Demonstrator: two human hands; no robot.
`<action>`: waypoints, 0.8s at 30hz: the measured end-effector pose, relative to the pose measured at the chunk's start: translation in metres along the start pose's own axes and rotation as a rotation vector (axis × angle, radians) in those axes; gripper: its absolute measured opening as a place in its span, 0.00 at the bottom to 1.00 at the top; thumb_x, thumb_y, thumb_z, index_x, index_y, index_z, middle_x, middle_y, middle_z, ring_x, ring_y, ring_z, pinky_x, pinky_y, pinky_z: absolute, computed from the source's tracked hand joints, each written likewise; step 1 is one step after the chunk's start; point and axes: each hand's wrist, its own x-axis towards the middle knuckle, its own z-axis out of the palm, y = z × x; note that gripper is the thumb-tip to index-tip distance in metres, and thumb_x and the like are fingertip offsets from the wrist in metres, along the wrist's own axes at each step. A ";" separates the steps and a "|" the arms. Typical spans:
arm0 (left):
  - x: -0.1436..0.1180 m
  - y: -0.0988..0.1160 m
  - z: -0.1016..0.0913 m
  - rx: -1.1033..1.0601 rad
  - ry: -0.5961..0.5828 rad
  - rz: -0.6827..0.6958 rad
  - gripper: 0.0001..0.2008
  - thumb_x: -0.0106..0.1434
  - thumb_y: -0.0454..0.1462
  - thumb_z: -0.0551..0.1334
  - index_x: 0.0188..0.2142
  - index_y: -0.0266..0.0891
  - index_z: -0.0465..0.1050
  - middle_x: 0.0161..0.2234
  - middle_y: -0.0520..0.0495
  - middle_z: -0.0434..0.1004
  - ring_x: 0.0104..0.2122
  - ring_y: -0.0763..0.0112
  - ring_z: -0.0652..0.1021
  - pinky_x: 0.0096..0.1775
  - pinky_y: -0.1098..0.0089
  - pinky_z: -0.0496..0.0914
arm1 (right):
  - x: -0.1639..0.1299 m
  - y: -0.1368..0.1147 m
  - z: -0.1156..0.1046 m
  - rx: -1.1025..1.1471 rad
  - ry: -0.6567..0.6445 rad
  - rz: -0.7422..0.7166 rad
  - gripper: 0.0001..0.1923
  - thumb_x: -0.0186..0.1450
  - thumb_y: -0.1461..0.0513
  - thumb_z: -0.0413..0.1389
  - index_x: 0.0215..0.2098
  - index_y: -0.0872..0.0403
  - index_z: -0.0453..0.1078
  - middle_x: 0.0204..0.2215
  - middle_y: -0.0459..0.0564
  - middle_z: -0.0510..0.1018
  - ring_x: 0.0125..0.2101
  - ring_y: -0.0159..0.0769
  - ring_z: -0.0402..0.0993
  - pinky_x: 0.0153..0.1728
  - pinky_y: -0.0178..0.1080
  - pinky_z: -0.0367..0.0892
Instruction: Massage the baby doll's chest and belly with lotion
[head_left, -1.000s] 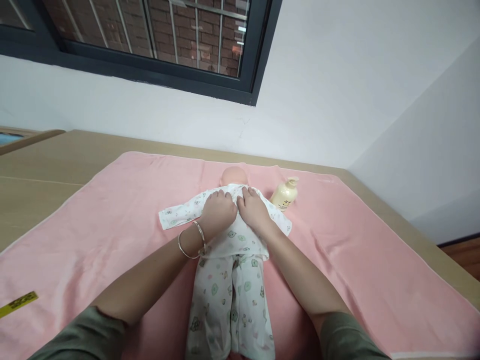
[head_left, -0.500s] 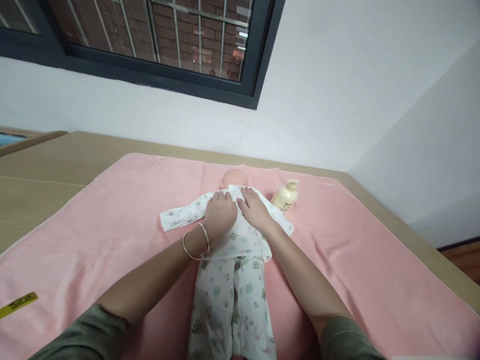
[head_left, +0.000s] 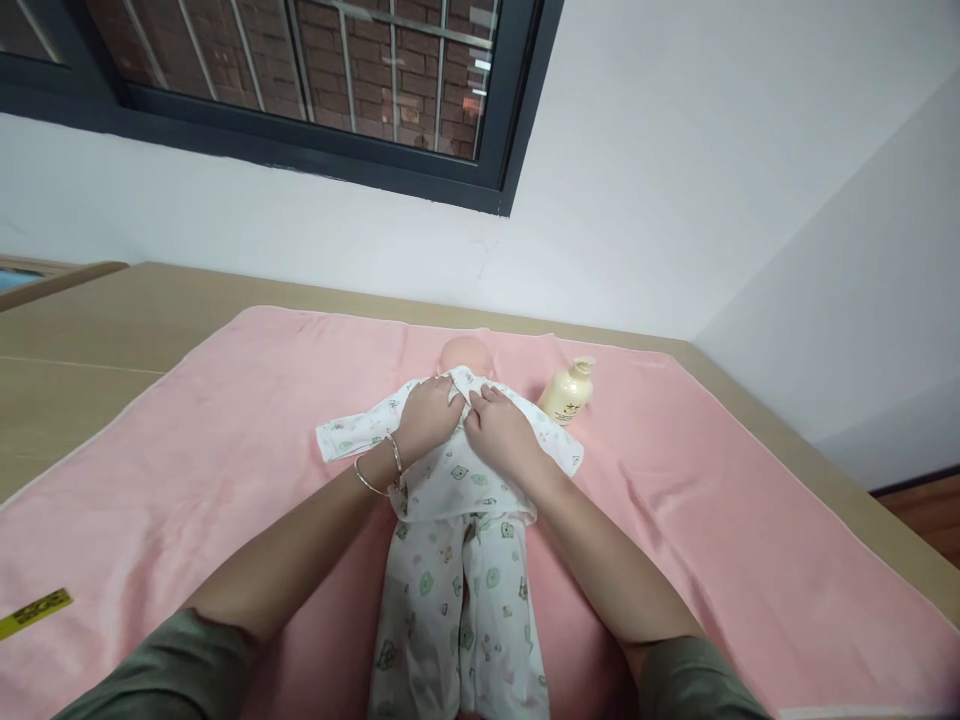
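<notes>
— Where is the doll (head_left: 459, 500) lying?

— It is lying on its back on the pink towel (head_left: 225, 450) that is covering the desk (head_left: 90, 330), head (head_left: 465, 353) pointing toward the wall and legs toward the person. It is wearing a white printed shirt (head_left: 457, 470) and matching trousers (head_left: 461, 610).

— And what are the hands doing?

— Both are resting on the doll's chest, just below the head. The left hand (head_left: 427, 412), with bangles (head_left: 379, 468) at the wrist, is lying on the shirt with its fingertips reaching the collar. The right hand (head_left: 499, 432) is sitting just beside it, the two touching at the middle of the shirt.

— Is either grip clamping the cloth?

— The fingers of both are curling down onto the shirt's front near the neck; whether they are pinching the cloth, I cannot tell.

— Anything else nearby?

— A cream bottle (head_left: 568, 391) is lying on the towel near the doll's shoulder, on the right-hand side. A yellow strip (head_left: 34, 612) is sitting at the towel's near left edge.
</notes>
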 end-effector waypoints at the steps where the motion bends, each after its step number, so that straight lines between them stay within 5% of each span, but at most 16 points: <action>1: -0.001 0.000 0.002 0.012 0.012 0.006 0.16 0.70 0.38 0.49 0.46 0.36 0.73 0.46 0.37 0.81 0.48 0.56 0.79 0.51 0.59 0.69 | 0.003 0.004 0.002 0.033 0.004 0.012 0.25 0.73 0.64 0.45 0.65 0.64 0.65 0.65 0.64 0.65 0.67 0.48 0.57 0.67 0.45 0.53; 7: -0.004 0.002 0.005 0.022 0.030 0.005 0.18 0.71 0.39 0.48 0.49 0.34 0.74 0.49 0.36 0.80 0.51 0.54 0.77 0.55 0.57 0.68 | 0.017 0.018 0.017 0.104 0.018 0.080 0.30 0.74 0.59 0.46 0.70 0.69 0.55 0.69 0.66 0.56 0.70 0.52 0.48 0.69 0.49 0.47; 16: -0.011 0.010 -0.002 0.127 0.030 -0.046 0.17 0.71 0.39 0.50 0.47 0.31 0.73 0.48 0.33 0.79 0.52 0.49 0.76 0.54 0.54 0.68 | 0.018 0.030 0.012 0.161 0.001 0.020 0.32 0.72 0.57 0.51 0.70 0.65 0.57 0.69 0.63 0.57 0.69 0.51 0.50 0.70 0.48 0.46; 24: -0.024 0.020 0.009 0.148 0.084 -0.004 0.21 0.72 0.37 0.48 0.55 0.24 0.69 0.53 0.23 0.74 0.58 0.45 0.72 0.57 0.49 0.64 | 0.016 0.022 0.007 0.116 0.005 0.059 0.31 0.72 0.58 0.50 0.69 0.65 0.58 0.68 0.64 0.59 0.68 0.53 0.52 0.68 0.49 0.49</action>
